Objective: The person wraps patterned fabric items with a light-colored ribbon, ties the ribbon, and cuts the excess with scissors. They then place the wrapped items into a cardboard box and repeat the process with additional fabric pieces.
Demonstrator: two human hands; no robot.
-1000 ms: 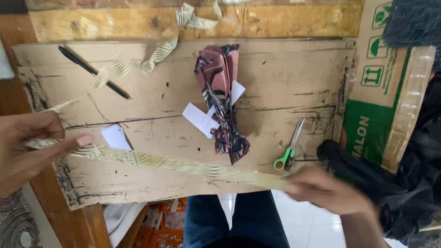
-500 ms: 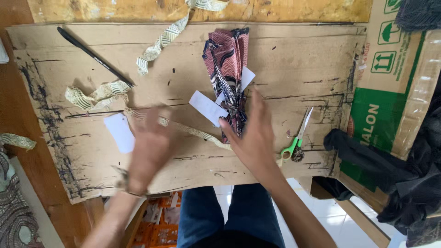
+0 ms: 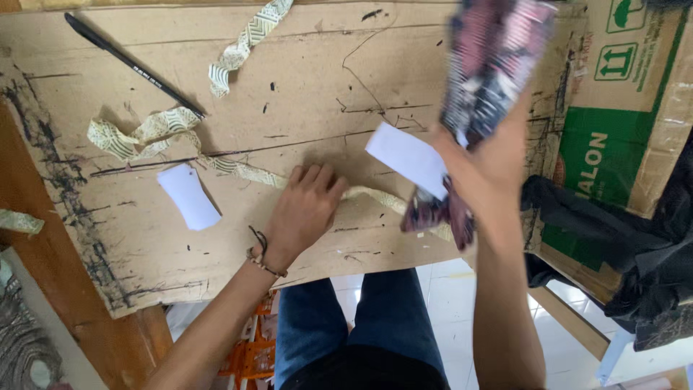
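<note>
A scuffed cardboard sheet (image 3: 303,79) covers the wooden table. The left hand (image 3: 303,209) presses flat, fingers together, pinning the patterned fabric strip (image 3: 238,170) near its middle. The right hand (image 3: 480,170) clamps a folded batik cloth bundle (image 3: 491,65), lifted clear at right; a black pen (image 3: 130,65) lies far left.

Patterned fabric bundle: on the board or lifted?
Lifted. The right hand holds the patterned fabric bundle above the cardboard board; it is motion-blurred.

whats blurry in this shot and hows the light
Head view: the patterned cloth bundle lifted in the right hand is smeared by motion blur, as is the hand; the left hand, pressing the patterned strip onto the cardboard sheet, is sharp, like the black pen. Light is soft and even, shadows faint, no glare.
</note>
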